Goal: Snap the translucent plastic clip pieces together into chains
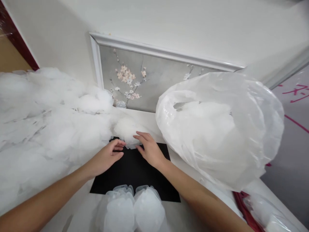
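Observation:
A small white fluffy clump (126, 129) lies at the back edge of a black mat (135, 170). My left hand (106, 159) is beside its lower left, fingers curved and apart from the thumb, with nothing visible between them. My right hand (149, 148) is at the clump's right side, its fingers spread and the fingertips over or against the clump; whether they touch cannot be told. Two rounded stacks of thin translucent white pieces, a left one (120, 211) and a right one (148, 209), stand at the mat's front edge.
A large heap of white fluffy pieces (48, 129) fills the left. On the right, an open translucent plastic bag (256, 129) holds more white material. Behind stands a wall with a framed flower panel (149, 77). Another clear bag (272, 212) lies at the lower right.

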Motion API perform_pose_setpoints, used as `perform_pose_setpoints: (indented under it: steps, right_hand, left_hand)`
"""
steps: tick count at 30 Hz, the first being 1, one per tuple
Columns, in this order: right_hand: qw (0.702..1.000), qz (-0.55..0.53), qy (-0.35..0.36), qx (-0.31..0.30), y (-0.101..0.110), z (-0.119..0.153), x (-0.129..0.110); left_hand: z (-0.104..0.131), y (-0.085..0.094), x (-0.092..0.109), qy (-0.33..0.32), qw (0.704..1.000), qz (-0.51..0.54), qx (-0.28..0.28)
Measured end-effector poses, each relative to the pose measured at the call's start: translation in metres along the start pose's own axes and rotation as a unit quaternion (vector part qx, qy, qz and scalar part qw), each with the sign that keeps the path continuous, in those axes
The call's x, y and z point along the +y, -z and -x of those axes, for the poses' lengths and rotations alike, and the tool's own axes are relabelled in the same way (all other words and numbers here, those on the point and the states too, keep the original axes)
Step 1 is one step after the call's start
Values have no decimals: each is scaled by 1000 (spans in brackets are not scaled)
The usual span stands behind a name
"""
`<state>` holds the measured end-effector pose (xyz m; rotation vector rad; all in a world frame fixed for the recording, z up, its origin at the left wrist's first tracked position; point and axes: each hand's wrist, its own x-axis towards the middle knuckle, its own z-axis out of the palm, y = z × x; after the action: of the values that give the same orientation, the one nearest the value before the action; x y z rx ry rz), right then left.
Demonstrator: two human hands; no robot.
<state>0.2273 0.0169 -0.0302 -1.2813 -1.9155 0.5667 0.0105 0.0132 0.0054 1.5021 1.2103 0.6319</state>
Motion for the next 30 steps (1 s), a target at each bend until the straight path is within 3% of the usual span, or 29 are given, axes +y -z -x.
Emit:
perform_pose_setpoints:
  steps: [3,6,9,13,16,20,23,26,30]
  right_hand:
    - [998,44,46,-26,-5,-16,2]
    - [996,-14,-38,78,-2,-21,-1]
    - [954,-210,-145,159,5,-13,-6]
    - [870,-409,-259,92,8,14,-9]
    - [847,-443,-288,48,5,34,-7]
    - [842,-464,-271,49,-1,46,-3]
    - [844,-466,-258,63,-4,47,0]
    - [868,-436,-227,73,-5,48,1]
    - [907,-364,-198,70,-9,52,2]
  left_hand:
    - [-18,-7,-3,0,1000,17,20]
    - [-33,-13,-6,-11,999,5,44]
    - [-44,-16,-7,-25,997,-12,69]
    - [-47,-15,-6,-44,992,-36,112]
    - [-37,-9,-2,-64,988,-44,131]
    - [-11,0,0,-68,989,-77,104]
    - [4,2,-5,-14,996,-44,74]
    - [8,0,-13,21,997,8,72]
    - [4,-3,-20,22,997,3,70]
